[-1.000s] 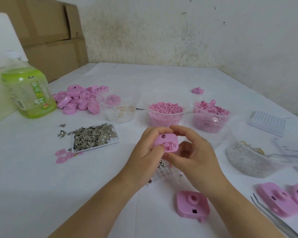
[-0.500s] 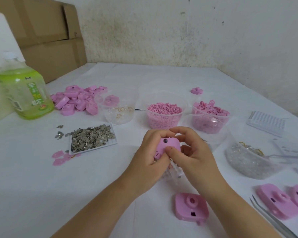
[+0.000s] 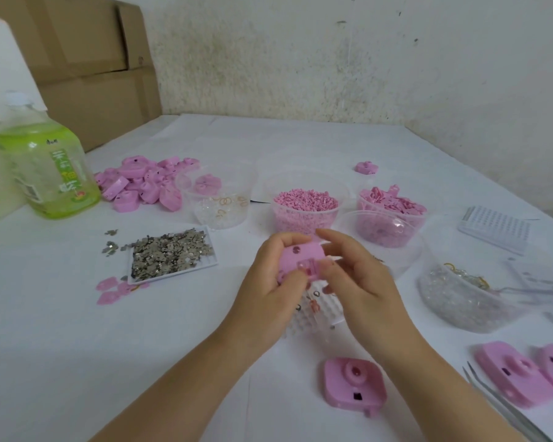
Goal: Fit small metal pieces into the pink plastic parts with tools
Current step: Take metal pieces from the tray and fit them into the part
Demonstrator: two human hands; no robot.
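Both hands hold one pink plastic part above the table's middle. My left hand wraps it from the left and below. My right hand pinches its right edge with thumb and fingertips. A small clear grid tray lies on the table under the hands, partly hidden. A white tray of small metal pieces sits to the left. Another pink part lies in front of my right wrist. Metal tweezers lie at the lower right.
A pile of pink parts and a green bottle stand at the left. Clear tubs of pink bits and rings line the back. A large clear bowl, a white grid block and two more pink parts lie right. Cardboard boxes stand behind.
The pink part has been turned in my hands: its face tilted away half a second ago and now shows its slotted side again. Both hands stay over the same spot.
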